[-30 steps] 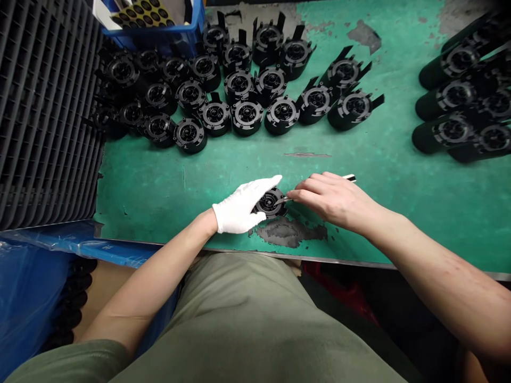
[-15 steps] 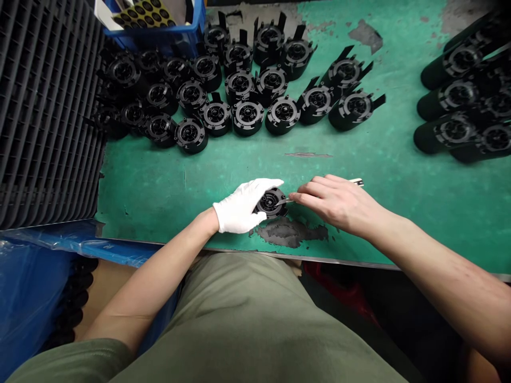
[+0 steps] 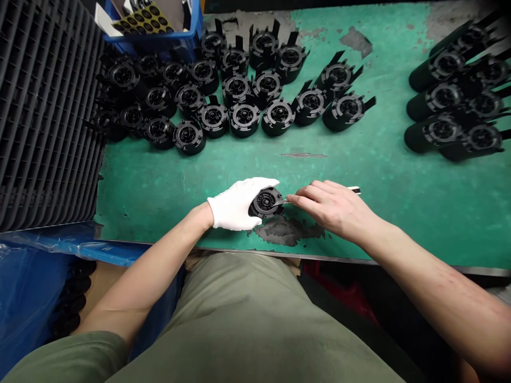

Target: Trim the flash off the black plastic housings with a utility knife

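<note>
My left hand (image 3: 235,205), in a white glove, curls round a round black plastic part (image 3: 266,202). Ringed ridges and a small square centre show on the part's upper face; the palm hides its left side. My bare right hand (image 3: 329,205) is closed on a slim knife-like tool (image 3: 355,190). Its thin metal tip reaches the right side of the face, and its pale rear end with a dark tip sticks out behind the hand. Most of the tool is hidden by the fingers.
Several similar black cylindrical housings (image 3: 244,118) stand along the back of the green table (image 3: 199,175). More housings (image 3: 443,130) are at the right. A blue bin (image 3: 171,45) with a sticker sheet (image 3: 146,20) sits back left, beside stacked black grids (image 3: 43,111).
The whole view has shifted slightly, so most things appear a little further left. Both hands keep their holds, and the tool tip stays at the right side of the part.
</note>
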{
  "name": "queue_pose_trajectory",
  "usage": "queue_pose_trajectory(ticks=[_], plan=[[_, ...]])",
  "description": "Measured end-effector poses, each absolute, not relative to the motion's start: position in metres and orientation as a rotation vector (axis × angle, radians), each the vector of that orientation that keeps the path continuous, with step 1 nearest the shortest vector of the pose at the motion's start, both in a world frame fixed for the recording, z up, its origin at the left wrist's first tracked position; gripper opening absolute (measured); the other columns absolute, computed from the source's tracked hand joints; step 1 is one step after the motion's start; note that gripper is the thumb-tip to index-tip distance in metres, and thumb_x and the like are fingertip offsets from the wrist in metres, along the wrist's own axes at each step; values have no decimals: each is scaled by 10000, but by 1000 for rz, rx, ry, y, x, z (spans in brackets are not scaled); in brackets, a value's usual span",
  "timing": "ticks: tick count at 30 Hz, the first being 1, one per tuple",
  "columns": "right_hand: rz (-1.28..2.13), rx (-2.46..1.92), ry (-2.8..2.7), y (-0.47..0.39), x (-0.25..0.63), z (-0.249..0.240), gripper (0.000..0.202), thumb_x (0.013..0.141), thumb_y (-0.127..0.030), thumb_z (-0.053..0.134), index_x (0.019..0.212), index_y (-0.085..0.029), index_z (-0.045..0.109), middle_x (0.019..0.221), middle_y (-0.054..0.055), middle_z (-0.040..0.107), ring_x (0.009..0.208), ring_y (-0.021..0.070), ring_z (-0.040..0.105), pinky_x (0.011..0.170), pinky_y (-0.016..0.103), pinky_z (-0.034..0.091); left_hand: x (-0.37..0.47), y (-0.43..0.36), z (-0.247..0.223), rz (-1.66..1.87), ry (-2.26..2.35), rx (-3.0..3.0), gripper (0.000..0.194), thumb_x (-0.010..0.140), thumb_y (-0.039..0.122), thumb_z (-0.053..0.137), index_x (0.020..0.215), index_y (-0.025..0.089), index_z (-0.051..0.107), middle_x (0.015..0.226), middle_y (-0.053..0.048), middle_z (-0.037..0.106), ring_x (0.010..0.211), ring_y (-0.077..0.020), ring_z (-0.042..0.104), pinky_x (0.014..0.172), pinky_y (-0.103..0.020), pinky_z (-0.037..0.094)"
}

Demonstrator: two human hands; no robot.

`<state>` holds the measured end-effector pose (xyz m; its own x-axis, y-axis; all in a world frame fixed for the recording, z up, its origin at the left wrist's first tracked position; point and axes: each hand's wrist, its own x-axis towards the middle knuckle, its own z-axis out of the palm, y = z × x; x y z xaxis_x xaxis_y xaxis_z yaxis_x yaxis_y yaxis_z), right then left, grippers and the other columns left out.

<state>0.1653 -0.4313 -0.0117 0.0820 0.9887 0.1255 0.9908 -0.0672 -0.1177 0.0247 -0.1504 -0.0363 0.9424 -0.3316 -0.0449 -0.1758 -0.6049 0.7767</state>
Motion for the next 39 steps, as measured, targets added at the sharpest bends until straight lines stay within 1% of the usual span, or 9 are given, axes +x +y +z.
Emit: queue_pose_trajectory(ticks=[4,8,11,14,16,18,20,24,39], plan=[[-49,-2163,-2048,-430,165,-12,358,1090,-86,458,1304,-197,722,1067,100,779,887,209,624,751,348,438,33,-148,-37,-249,-357,2283,932,749,212,881,1597,213,496,1563,-168,649,1436,-392,654,1251,-567,528],[-81,-2149,-2057,-431,166,-15,331,1090,-79,472,1284,-190,717,1051,89,788,873,202,635,749,343,461,37,-145,-44,-204,-389,2288,933,726,276,967,1547,220,530,1516,-167,676,1394,-386,678,1222,-563,540],[-163,-2181,-1867,-437,162,-18,278,1091,-128,540,1307,-222,687,1062,74,795,864,196,656,765,337,501,32,-148,-54,-80,-318,2296,982,649,486,1049,1462,210,573,1453,-183,688,1361,-404,677,1197,-575,539],[-271,-2209,-1471,-448,147,-21,346,1054,-165,639,1393,-237,641,1114,96,789,940,219,716,826,351,569,18,-157,-65,114,-102,2343,996,597,778,994,1302,176,630,1306,-192,707,1249,-403,696,1122,-566,563],[-271,-2204,-1338,-453,132,-25,421,1038,-159,652,1445,-261,617,1138,96,789,961,229,744,836,359,596,9,-165,-69,178,17,2372,981,581,891,928,1201,183,652,1204,-173,712,1166,-390,705,1063,-562,578],[-214,-2216,-1367,-453,117,-29,433,1039,-159,643,1454,-278,611,1135,87,796,910,219,751,774,347,595,4,-171,-71,183,74,2387,936,577,950,879,1102,206,663,1125,-150,711,1106,-379,709,1031,-562,583],[-188,-2262,-1417,-450,104,-32,390,1051,-163,630,1427,-268,618,1100,79,799,869,210,743,719,329,574,2,-174,-71,182,77,2376,897,595,958,863,1061,217,667,1130,-149,713,1110,-373,713,1045,-558,581],[-223,-2374,-1382,-439,95,-34,321,1073,-178,596,1385,-243,635,1056,78,794,897,217,739,724,326,556,5,-174,-70,185,56,2326,882,641,910,880,1157,225,675,1231,-155,721,1190,-370,718,1095,-537,580],[-193,-2415,-1358,-429,91,-37,260,1086,-180,584,1336,-227,636,1033,74,772,906,224,716,749,330,518,8,-177,-62,155,82,2328,824,643,892,886,1086,224,698,1132,-129,744,1116,-360,749,1026,-515,620]])
